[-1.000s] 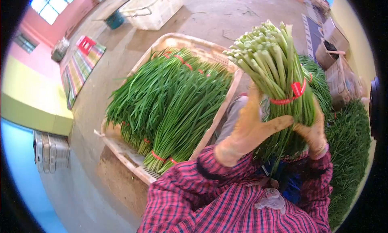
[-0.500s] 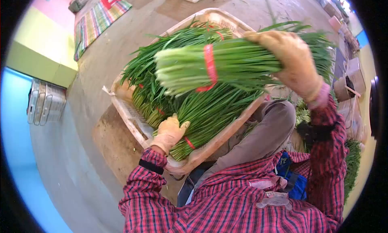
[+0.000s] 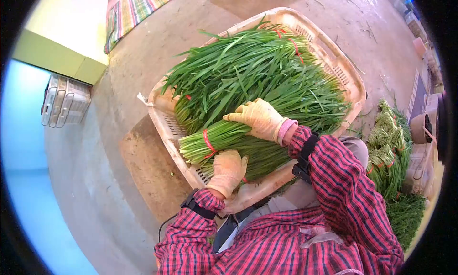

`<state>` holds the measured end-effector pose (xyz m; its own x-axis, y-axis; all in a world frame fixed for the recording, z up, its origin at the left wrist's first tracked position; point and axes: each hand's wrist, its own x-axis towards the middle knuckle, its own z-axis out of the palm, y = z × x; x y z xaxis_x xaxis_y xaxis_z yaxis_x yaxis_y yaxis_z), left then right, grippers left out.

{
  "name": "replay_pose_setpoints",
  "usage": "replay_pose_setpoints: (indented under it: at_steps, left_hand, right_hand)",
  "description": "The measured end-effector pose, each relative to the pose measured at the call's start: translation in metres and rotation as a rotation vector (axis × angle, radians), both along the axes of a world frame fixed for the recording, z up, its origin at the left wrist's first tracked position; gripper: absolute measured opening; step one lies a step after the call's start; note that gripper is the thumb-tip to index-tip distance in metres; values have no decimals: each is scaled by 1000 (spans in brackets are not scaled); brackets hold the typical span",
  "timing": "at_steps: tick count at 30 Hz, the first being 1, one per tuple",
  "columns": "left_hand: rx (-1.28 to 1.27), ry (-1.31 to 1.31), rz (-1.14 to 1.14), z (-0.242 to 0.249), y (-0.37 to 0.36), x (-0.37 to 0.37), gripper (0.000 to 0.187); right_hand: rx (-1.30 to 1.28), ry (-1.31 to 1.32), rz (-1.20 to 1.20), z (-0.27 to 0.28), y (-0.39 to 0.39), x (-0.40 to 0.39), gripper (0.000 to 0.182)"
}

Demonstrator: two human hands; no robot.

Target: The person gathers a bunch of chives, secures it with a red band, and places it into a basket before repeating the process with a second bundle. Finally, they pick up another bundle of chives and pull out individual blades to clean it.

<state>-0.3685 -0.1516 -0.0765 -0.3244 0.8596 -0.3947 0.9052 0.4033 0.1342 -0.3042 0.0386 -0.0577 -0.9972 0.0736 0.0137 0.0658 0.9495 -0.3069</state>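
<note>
A bundle of green chives (image 3: 221, 137), tied with a red band, lies on other chives in the near left part of a pale plastic crate (image 3: 255, 195). My right hand (image 3: 260, 121), in a yellowish glove, is closed over the leafy side of this bundle from above. My left hand (image 3: 228, 172), gloved too, is curled against its near side by the band, thumb apart; its fingertips are partly hidden. Beneath both hands, another bundle of chives (image 3: 267, 155) shows in part. More chives (image 3: 248, 77) fill the crate, their leaves overlapping in the middle.
To the right, more tied bundles of greens (image 3: 389, 146) lie on the floor beside my knee. Grey cases (image 3: 67, 102) stand against the blue wall at left. A striped mat (image 3: 136, 15) lies at the back left. A brown board (image 3: 148, 163) shows under the crate's left side.
My right hand has lowered the bundle of chives from above the crate onto the others, near its left side. My left hand has shifted to that bundle. The view has turned as well.
</note>
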Motion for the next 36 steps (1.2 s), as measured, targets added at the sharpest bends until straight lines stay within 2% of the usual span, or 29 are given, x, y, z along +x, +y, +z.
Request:
replay_pose_setpoints:
  at_steps: [2,4,5,8,10,11,12,14,15,16,18,20,22,23,26,27,28,31,33,36]
  left_hand:
    - [14,-51,27,15,-5,-4,48]
    - [198,-62,48,27,-14,-6,44]
    - [53,-151,67,37,-16,-15,39]
    - [128,-263,138,68,-9,-63,39]
    - [442,-72,100,54,-4,-93,38]
    - [469,-14,102,42,1,-104,51]
    - [470,-11,99,32,5,-115,51]
    - [106,-206,-102,29,21,-126,71]
    - [-51,-132,-91,24,26,-122,90]
    - [-48,-132,-98,26,31,-119,90]
    - [-283,-256,36,29,43,-113,87]
    - [-276,-295,22,20,38,-115,89]
    - [-330,-230,12,14,36,-115,95]
    - [-349,-235,3,23,39,-112,97]
    - [-378,-269,-29,19,42,-115,97]
    - [-420,-272,-54,18,45,-116,96]
    - [-500,-258,15,21,50,-114,96]
    - [-508,-365,-51,15,59,-117,101]
    - [-623,-351,116,-12,54,-130,102]
    - [-708,-340,112,-15,59,-135,103]
  right_hand:
    - [-70,20,4,-3,4,0,77]
    - [-72,-22,12,-3,5,-1,76]
    - [-66,-27,23,-5,6,-3,74]
    - [-66,-72,7,-11,6,-9,72]
    - [-88,-56,10,-16,9,-8,71]
    - [-87,-47,12,-16,9,-8,70]
    - [-86,-39,13,-15,9,-8,69]
    - [-86,-44,3,-12,9,-6,70]
    - [-89,-54,-2,-11,8,-5,71]
    - [-86,-55,-8,-12,7,-4,71]
    - [-72,32,-3,-15,6,-2,74]
    - [-101,39,46,-5,12,6,80]
    - [-96,137,39,-11,23,23,82]
    - [-91,135,18,-7,29,32,82]
    - [18,12,-91,-6,50,63,82]
    - [23,-12,-117,-7,55,73,82]
    - [28,-34,-137,-7,58,80,82]
    - [-7,-22,-150,-31,62,77,81]
    - [-38,-15,-144,-40,65,69,80]
    - [-79,16,-146,-44,69,67,81]
